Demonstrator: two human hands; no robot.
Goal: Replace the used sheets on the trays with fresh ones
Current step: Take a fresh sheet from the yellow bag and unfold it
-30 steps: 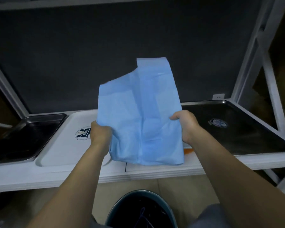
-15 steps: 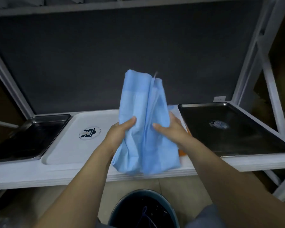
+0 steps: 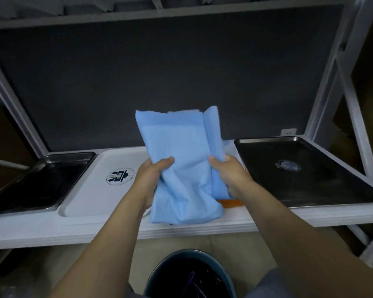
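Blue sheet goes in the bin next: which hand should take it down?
Left, marginally. Both hands grip the bunched blue sheet, but the left hand holds its main bulk while the right hand holds only the side fold. The bin sits below, about midway between them, so reach doesn't decide.

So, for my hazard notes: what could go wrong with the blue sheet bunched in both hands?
The left hand and right hand pinch only the middle of the blue sheet; if that grip slips, it may miss the bin below. Its loose lower end hangs by the orange thing on the shelf and could drag it off.
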